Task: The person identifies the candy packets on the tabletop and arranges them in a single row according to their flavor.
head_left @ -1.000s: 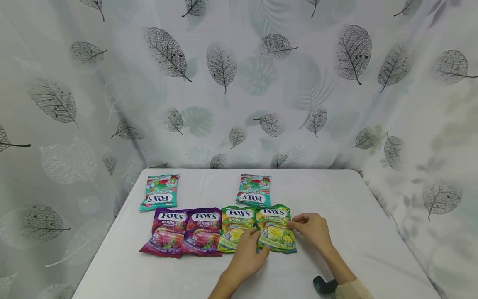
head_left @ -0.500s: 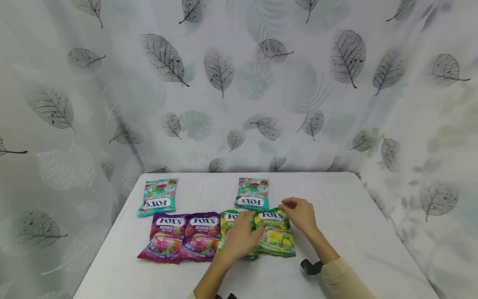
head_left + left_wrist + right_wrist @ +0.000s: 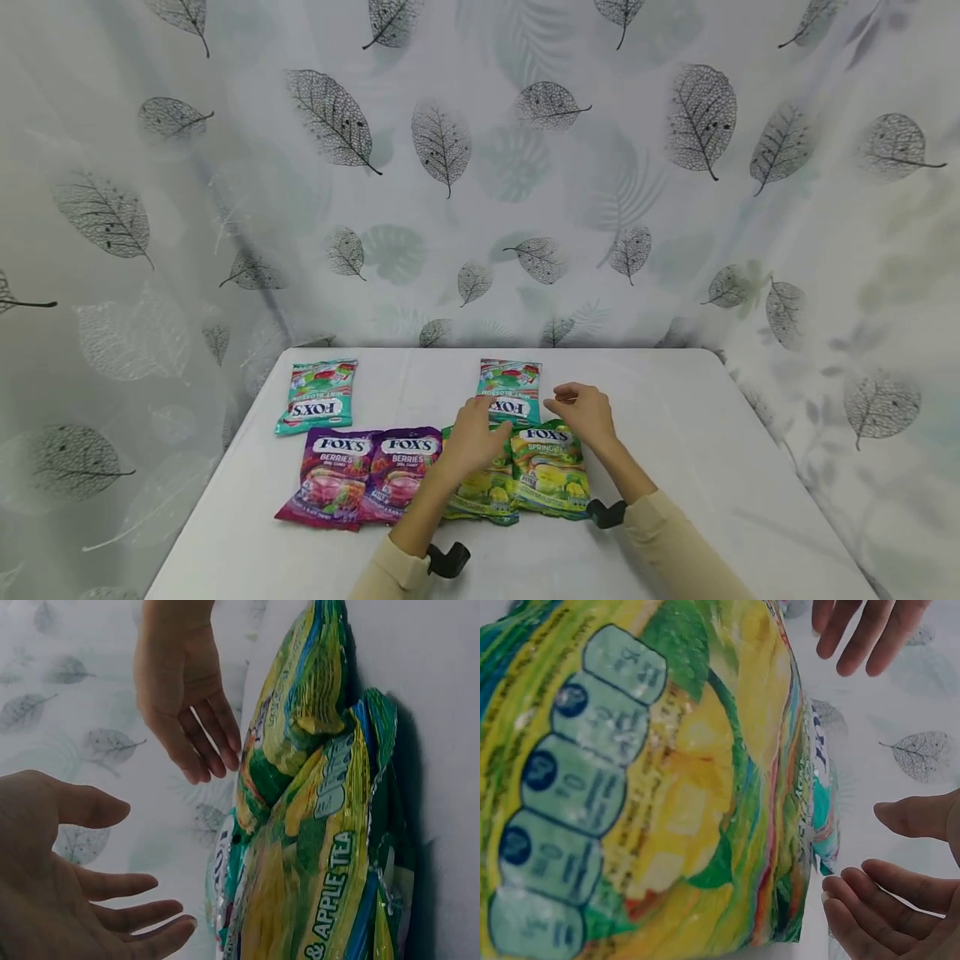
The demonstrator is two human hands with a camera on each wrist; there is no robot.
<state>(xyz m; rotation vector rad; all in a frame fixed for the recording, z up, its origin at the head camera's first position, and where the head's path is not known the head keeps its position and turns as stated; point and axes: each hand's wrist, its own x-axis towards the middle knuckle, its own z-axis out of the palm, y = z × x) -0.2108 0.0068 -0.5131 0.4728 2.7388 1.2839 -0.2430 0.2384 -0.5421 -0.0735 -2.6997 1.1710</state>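
Observation:
Two green-yellow Spring Tea candy bags [image 3: 551, 471] lie side by side. My left hand [image 3: 471, 437] is over the left one, hiding much of it, with fingertips near the lower left corner of a teal Mint Blossom candy bag [image 3: 511, 392]. Close to that bag's right edge is my right hand [image 3: 587, 412], fingers loosely bent. In the left wrist view, my left hand [image 3: 97, 877] has spread fingers, holding nothing, beside the yellow bags [image 3: 300, 847]. The right wrist view shows my right hand [image 3: 907, 900] with nothing in its fingers, beyond the near Spring Tea bag [image 3: 667, 787].
Two purple Berries candy bags [image 3: 330, 479] lie left of the yellow ones. Another teal candy bag [image 3: 318, 396] is at the back left of the white table [image 3: 697, 467]. A leaf-patterned curtain [image 3: 487, 208] hangs behind. Black wrist devices [image 3: 448, 560] sit by both sleeves.
Both hands have moved away from the front of the Spring Tea bags, forward toward the middle teal bag. The right hand has left the right bag's edge. The bags look little changed.

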